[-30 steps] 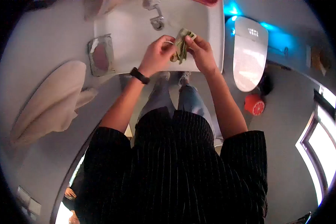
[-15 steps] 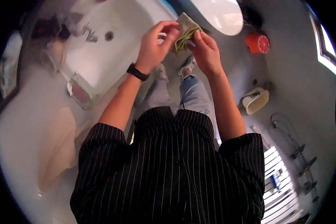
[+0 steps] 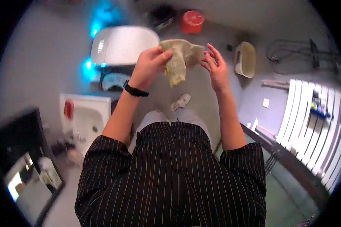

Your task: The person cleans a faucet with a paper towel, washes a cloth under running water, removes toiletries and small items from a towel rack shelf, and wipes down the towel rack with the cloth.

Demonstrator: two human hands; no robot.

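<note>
A pale yellow-green cloth [image 3: 179, 56] hangs partly unfolded in front of me, with one flap drooping down. My left hand [image 3: 150, 67] pinches its left edge between thumb and fingers; a black watch [image 3: 135, 90] is on that wrist. On the other side, my right hand [image 3: 217, 70] has its fingers spread close to the cloth's right corner. Whether the fingertips touch that corner is hard to make out.
Beyond my left hand stands a toilet with a white lid [image 3: 130, 45], lit by blue glows. A white sink [image 3: 102, 99] is at left. An orange-red bucket-like item [image 3: 193, 22], a cream bin [image 3: 246, 62] and a white slatted rack [image 3: 310, 125] stand ahead and right.
My view has turned rightward, away from the sink, which now sits lower left. The bunched cloth has been opened out. My right hand, earlier gripping it, now has its fingers apart.
</note>
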